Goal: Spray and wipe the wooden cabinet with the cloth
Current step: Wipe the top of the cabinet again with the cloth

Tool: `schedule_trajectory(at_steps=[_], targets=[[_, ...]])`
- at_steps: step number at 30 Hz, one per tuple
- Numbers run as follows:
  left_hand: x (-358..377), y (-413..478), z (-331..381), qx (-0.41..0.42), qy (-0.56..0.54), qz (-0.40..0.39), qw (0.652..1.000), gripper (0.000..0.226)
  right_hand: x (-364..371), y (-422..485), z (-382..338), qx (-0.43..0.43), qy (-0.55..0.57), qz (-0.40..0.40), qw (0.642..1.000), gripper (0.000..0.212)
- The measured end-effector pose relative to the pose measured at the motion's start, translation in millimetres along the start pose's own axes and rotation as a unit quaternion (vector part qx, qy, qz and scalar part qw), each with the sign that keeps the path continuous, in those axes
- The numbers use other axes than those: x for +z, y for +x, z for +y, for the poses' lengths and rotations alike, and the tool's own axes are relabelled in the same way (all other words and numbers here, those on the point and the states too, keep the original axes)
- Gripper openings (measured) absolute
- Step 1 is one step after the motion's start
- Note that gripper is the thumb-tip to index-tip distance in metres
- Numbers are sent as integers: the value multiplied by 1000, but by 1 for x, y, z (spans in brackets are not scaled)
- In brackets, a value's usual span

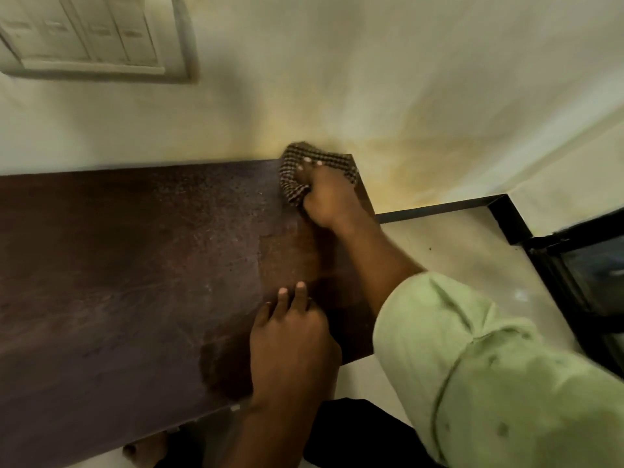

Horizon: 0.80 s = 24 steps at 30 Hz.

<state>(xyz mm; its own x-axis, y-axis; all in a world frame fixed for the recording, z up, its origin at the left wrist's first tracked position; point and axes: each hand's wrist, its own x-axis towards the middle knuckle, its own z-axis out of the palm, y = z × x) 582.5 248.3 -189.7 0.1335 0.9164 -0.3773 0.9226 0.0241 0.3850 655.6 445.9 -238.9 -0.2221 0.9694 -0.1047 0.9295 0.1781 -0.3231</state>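
Cabinet top [135, 265], dark brown wood, filled the left and middle of the view and ran along a pale wall [337, 79]. A switch plate [91, 38] sat on that wall above its far left end. The wood on the left looked dull and speckled (dust, most likely), while a patch nearer the right end looked darker and cleaner.

The left hand [290, 332] rested on the top near the front edge, fingers fairly straight and holding nothing, seemingly as a brace. Beyond it, at the back right corner where the top met the wall, lay the checked cloth [324, 158]. It was bunched under the right hand [324, 201], whose fingers curled over it and pressed it to the wood. A light green sleeve [472, 366] covered that arm above the forearm. Right of the cabinet were the pale floor [456, 244] and a dark-framed glass panel [591, 282].

No spray bottle showed, so the step in hand looked like wiping, begun at the right end with most of the top not yet done. The next move would call for drawing the cloth leftward along the back edge under steady downward pressure. The grip would need to stay tight enough that the bunch does not slip, and the left hand would need to move aside once strokes reach the front.
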Motion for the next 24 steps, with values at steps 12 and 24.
schedule_trajectory(at_steps=[12,24], targets=[[-3,-4,-11,6,-26,0,1000,54,-20,-11,35,116,23,84,989,35],[19,6,-10,-30,-50,25,998,43,26,-11,-84,-137,-24,-85,987,57]])
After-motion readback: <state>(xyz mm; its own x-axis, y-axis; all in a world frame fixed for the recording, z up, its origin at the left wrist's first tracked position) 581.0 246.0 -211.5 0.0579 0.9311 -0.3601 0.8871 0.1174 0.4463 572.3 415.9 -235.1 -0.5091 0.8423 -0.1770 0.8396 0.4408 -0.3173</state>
